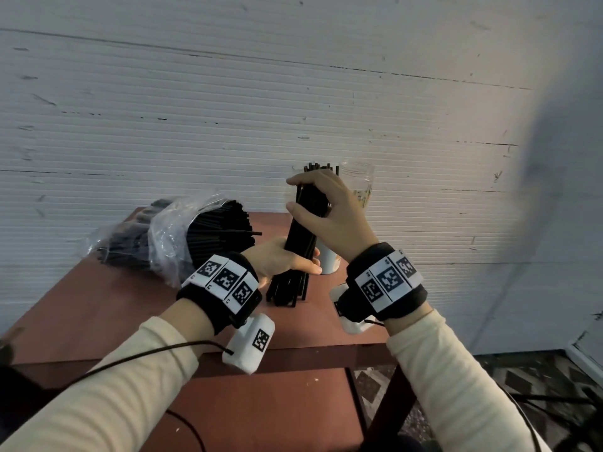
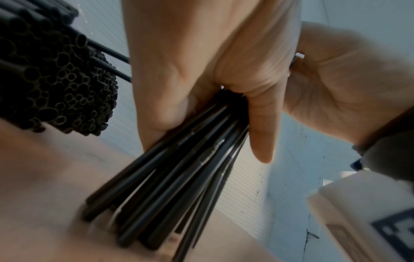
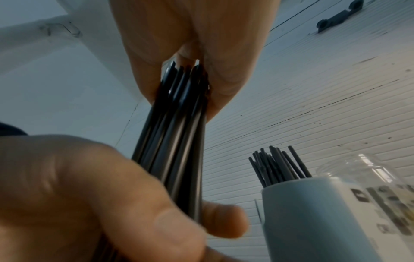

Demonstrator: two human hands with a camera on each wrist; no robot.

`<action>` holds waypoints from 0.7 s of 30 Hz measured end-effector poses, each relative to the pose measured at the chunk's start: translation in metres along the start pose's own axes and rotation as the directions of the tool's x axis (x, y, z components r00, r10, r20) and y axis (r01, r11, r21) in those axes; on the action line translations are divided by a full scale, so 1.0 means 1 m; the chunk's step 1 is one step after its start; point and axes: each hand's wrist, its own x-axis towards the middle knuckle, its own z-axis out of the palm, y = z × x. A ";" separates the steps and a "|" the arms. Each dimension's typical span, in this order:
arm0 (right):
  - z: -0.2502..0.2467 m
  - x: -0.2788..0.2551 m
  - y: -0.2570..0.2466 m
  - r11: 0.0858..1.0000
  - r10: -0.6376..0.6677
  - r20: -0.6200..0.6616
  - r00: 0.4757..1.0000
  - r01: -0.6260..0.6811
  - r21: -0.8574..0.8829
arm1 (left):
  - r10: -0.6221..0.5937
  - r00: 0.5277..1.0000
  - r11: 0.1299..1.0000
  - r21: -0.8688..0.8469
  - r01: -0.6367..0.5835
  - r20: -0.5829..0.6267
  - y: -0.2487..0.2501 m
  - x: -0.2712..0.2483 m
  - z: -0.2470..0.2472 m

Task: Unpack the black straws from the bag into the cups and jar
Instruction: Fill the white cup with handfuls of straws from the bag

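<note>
A bundle of black straws [image 1: 298, 243] stands nearly upright with its lower ends on the red-brown table [image 1: 114, 305]. My left hand [image 1: 287, 259] grips the bundle low down, and my right hand [image 1: 321, 210] grips it near the top. In the left wrist view the straws [image 2: 179, 168] fan out below my fingers; in the right wrist view the straws [image 3: 177, 134] run up into my right hand. The clear plastic bag [image 1: 163, 236] full of black straws lies on its side at the left. A white cup [image 3: 318, 218] holds several straws, with a clear jar [image 1: 357, 182] behind it.
The table stands against a white ribbed wall [image 1: 228, 93]. Its front edge runs below my wrists, with patterned floor [image 1: 538, 380] to the right. A black cable [image 1: 130, 357] trails from my left wrist.
</note>
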 end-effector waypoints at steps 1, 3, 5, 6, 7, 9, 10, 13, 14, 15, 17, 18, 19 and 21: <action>0.001 0.000 -0.001 1.000 -0.002 -0.001 1.000 0.002 -0.004 | -0.003 1.000 1.000 0.006 0.003 0.002 0.000 0.000 0.000; 0.002 -0.001 -0.003 1.000 -0.002 -0.007 1.000 0.002 -0.001 | 0.011 1.000 1.000 0.023 -0.012 0.020 -0.002 0.001 0.001; 0.001 -0.002 -0.005 1.000 0.000 -0.016 1.000 0.001 0.022 | 0.038 0.998 0.998 0.053 -0.040 0.044 -0.003 0.000 0.002; 0.000 -0.003 -0.006 0.999 0.000 -0.024 1.000 0.001 0.045 | 0.043 0.998 0.995 0.086 -0.046 0.039 -0.003 0.000 0.002; -0.002 -0.004 -0.006 0.997 0.015 -0.036 0.999 -0.012 0.082 | 0.049 0.999 0.991 0.125 -0.051 0.021 -0.001 -0.001 0.002; -0.008 -0.004 -0.007 0.979 0.100 -0.057 0.993 -0.088 0.182 | 0.089 0.996 0.980 0.178 -0.088 0.005 0.003 -0.004 0.001; -0.012 -0.004 -0.007 0.971 0.142 -0.057 0.988 -0.128 0.202 | 0.114 0.993 0.975 0.189 -0.113 0.008 0.007 -0.007 0.000; -0.026 -0.005 -0.004 0.979 0.189 0.053 0.980 -0.193 0.068 | 0.160 0.982 0.951 0.252 -0.181 0.100 0.022 -0.018 -0.003; -0.030 -0.007 -0.003 0.975 0.195 0.152 0.969 -0.209 0.078 | 0.157 0.975 0.941 0.277 -0.195 0.155 0.028 -0.022 -0.003; -0.033 -0.008 -0.003 0.962 0.196 0.269 0.943 -0.237 0.132 | 0.148 0.966 0.930 0.302 -0.209 0.212 0.032 -0.026 -0.002; -0.034 -0.012 0.000 0.945 0.143 0.451 0.881 -0.257 0.202 | 0.132 0.948 0.906 0.352 -0.234 0.289 0.035 -0.030 0.000; -0.034 -0.014 0.000 0.948 0.117 0.478 0.871 -0.240 0.206 | 0.124 0.944 0.903 0.359 -0.235 0.305 0.035 -0.030 0.001; -0.033 -0.015 0.000 0.952 0.095 0.469 0.878 -0.218 0.215 | 0.121 0.943 0.910 0.345 -0.230 0.308 0.034 -0.029 0.004; -0.034 -0.015 0.001 0.949 0.098 0.417 0.904 -0.211 0.234 | 0.140 0.946 0.925 0.302 -0.231 0.293 0.031 -0.023 0.008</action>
